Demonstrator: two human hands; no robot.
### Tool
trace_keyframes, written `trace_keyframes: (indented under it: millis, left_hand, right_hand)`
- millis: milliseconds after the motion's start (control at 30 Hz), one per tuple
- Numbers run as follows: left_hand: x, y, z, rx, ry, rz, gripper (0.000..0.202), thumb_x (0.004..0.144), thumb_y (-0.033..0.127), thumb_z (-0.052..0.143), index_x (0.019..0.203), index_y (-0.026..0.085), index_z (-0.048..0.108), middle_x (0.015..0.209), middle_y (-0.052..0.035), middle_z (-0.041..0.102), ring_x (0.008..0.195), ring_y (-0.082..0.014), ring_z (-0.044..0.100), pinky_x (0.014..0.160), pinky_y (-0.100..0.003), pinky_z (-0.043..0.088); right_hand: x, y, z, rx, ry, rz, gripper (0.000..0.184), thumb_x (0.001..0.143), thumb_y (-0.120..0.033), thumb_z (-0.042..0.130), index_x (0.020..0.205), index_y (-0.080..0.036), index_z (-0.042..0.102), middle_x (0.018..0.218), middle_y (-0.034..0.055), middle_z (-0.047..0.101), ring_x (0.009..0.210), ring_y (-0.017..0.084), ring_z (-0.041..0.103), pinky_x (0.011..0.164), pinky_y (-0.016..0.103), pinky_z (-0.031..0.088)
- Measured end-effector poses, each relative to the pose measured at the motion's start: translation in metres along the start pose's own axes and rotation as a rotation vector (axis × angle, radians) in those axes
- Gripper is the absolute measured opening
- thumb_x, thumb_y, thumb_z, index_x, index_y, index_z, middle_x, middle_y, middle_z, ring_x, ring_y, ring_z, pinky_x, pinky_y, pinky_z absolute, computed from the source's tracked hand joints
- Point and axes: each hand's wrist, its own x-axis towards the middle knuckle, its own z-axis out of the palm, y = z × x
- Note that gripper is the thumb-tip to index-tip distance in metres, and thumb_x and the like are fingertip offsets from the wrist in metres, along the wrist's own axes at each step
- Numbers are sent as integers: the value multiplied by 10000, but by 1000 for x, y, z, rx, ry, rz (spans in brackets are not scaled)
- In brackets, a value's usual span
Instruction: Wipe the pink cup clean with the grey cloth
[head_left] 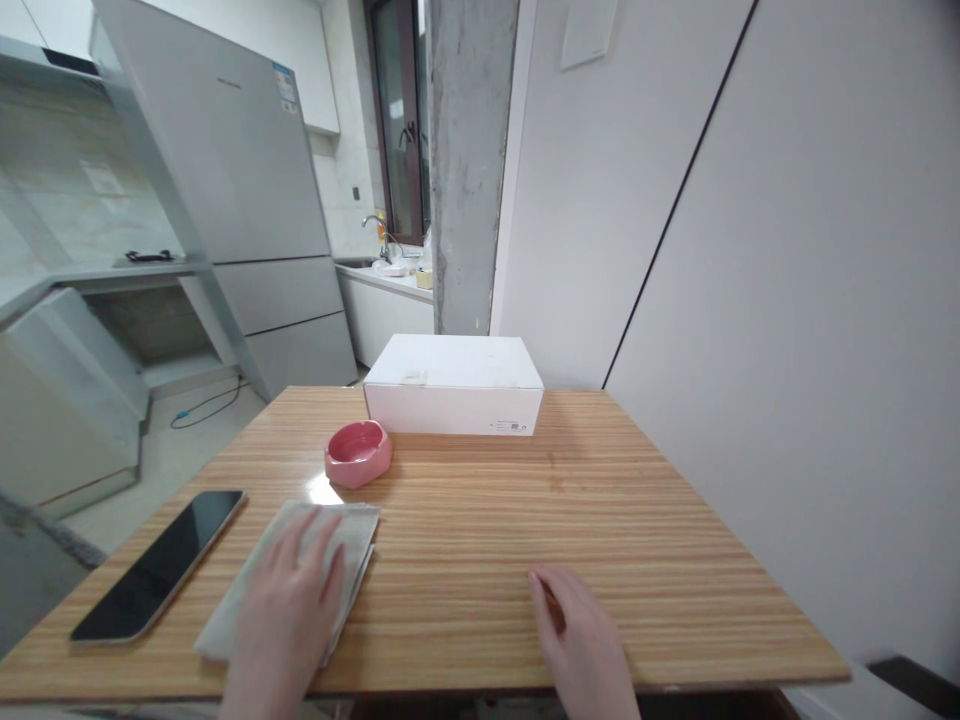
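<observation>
My left hand (289, 590) lies on a folded pale grey-green cloth (244, 590), its fingers somewhat spread and flat over the top. The cloth rests near the front left of the wooden table. On the bare tabletop to the right is my right hand (577, 625), with thumb and index fingertip together around a small gap. Nothing shows between those fingertips; the other fingers are mostly hidden. A black-screened smartphone (161, 570) lies to the left of the cloth. Just beyond the cloth sits a pink faceted bowl-like dish (358, 455).
A white closed box (454, 390) stands at the far side of the wooden table (637, 560). A white wall (787, 280) runs along the right. Past the table are a grey refrigerator (225, 170), a concrete pillar (472, 160) and a counter with a faucet (382, 240).
</observation>
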Motion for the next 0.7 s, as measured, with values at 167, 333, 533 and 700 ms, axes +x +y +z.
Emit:
trace_keyframes:
  millis: [167, 333, 533, 700]
  left_hand:
    - [-1, 93, 26, -193, -390, 118, 244, 902, 224, 398, 726, 223, 567, 764, -37, 635, 723, -187, 616, 644, -293, 455]
    - [-4, 113, 42, -207, -464, 113, 194, 878, 180, 421, 721, 212, 530, 712, -23, 638, 668, -183, 612, 583, -277, 382]
    - [-8, 107, 39, -224, -451, 133, 185, 873, 190, 432, 708, 215, 512, 709, -24, 633, 666, -182, 605, 583, -273, 367]
    - [-8, 108, 41, -220, -435, 138, 185, 874, 191, 431, 708, 218, 509, 694, -22, 632, 653, -181, 601, 578, -274, 362]
  right_hand:
    - [15, -19, 25, -129, -79, -74, 276, 943, -237, 340, 728, -217, 511, 735, 45, 580, 715, 207, 584, 657, 338, 469]
    - [19, -19, 35, -131, -161, -112, 201, 913, -186, 388, 736, -219, 476, 734, 25, 555, 705, 197, 552, 652, 320, 430]
    - [16, -18, 32, -113, -158, -128, 214, 917, -180, 372, 726, -225, 456, 721, 15, 544, 685, 189, 531, 641, 306, 392]
    - [14, -18, 32, -101, -168, -122, 207, 917, -184, 374, 733, -226, 461, 729, 15, 546, 691, 192, 526, 652, 312, 385]
